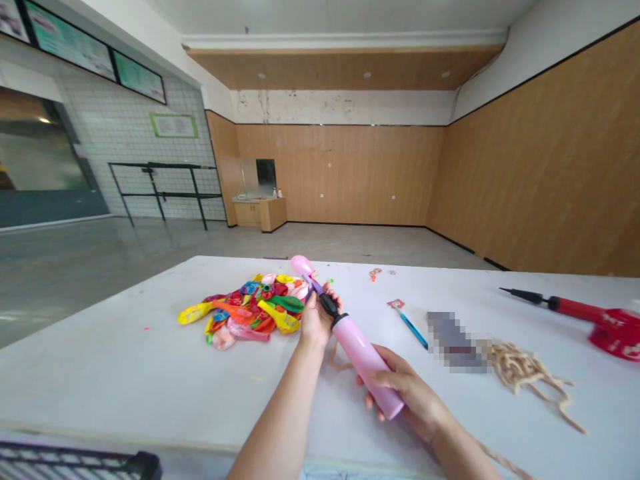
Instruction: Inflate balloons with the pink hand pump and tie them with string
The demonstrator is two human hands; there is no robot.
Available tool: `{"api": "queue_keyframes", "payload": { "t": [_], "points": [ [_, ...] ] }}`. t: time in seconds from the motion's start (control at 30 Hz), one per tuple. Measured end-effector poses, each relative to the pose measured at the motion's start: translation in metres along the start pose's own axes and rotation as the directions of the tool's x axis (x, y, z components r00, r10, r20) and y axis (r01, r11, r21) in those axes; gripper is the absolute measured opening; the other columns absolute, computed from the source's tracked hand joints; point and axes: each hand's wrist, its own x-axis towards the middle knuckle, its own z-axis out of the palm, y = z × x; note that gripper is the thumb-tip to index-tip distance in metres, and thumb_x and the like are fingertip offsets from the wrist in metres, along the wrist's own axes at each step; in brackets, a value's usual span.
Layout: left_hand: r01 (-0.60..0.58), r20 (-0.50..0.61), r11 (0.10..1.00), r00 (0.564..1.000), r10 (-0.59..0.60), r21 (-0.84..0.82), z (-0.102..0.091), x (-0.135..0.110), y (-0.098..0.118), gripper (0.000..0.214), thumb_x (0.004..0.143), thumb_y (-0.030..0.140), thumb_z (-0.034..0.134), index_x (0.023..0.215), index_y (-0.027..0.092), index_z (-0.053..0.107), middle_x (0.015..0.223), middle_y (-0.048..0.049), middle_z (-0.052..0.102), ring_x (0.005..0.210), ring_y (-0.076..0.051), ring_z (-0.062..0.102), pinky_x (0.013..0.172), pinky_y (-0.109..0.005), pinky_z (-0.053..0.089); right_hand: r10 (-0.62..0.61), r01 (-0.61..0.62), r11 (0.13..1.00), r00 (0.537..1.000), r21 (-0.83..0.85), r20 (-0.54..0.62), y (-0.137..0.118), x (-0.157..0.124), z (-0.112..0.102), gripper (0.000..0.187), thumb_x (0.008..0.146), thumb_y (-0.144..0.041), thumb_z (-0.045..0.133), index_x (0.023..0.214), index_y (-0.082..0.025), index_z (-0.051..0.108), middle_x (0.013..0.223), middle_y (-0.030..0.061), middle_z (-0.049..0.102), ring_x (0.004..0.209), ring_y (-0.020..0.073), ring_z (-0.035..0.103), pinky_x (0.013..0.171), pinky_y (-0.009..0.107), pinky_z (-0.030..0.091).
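"What are you holding in the head view?"

"The pink pump, slanting from the centre of the frame toward the lower right. My right hand is wrapped round its lower barrel. My left hand is curled about the black neck, fingers bent and mostly behind it. A small, rounded pink balloon sits at the far end, by a purple piece. I can't tell how far its mouth is pushed on."

"What could go wrong from here?"

"I'd worry about the balloon slipping off if that mouth is loose or the pump twists between my hands. Too much air might burst it. The heap of limp balloons, just left of my left hand, could get swept aside if my wrist swings, and the tan cord beside the barrel might snag."

"Anything in containers?"

"The heap is in none; it lies loose on the counter, left of centre. A dark slatted crate shows at the lower left, but I can't see its contents. At the right edge there's a round red thing, possibly a tub; I can't see inside."
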Motion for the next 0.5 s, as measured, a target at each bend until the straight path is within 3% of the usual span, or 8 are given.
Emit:
{"api": "queue_keyframes", "payload": {
  "t": [0.23, 0.5],
  "points": [
    [-0.051, 0.038, 0.999, 0.998, 0.050, 0.012, 0.0012, -0.0023, -0.0017, 0.014, 0.090, 0.023, 0.054, 0.081, 0.014, 0.060, 0.065, -0.0002, 0.054, 0.058, -0.008, 0.054, 0.063, -0.020, 0.050, -0.009, 0.008, 0.999, 0.999, 0.039, 0.034, 0.0026, -0.0033, -0.0042, 0.060, 0.070, -0.028, 0.064, 0.127, -0.015, 0.049, 0.087, 0.0062, 0.065, 0.056, 0.0132, 0.060, 0.040, 0.019, 0.042],
    [-0.159, 0.075, 0.972, 0.986, 0.148, 0.172, 0.0013, 0.0001, -0.0015, 0.022, 0.077, 0.026, 0.070, 0.071, 0.016, 0.052, 0.059, 0.0021, 0.052, 0.054, -0.008, 0.051, 0.060, -0.023, 0.050, -0.120, 0.102, 0.972, 0.990, -0.210, -0.072, 0.0025, -0.0042, -0.0010, 0.070, 0.066, -0.026, 0.065, 0.133, -0.018, 0.047, 0.082, 0.0009, 0.061, 0.055, 0.0125, 0.056, 0.041, 0.021, 0.042]
  ]
}}
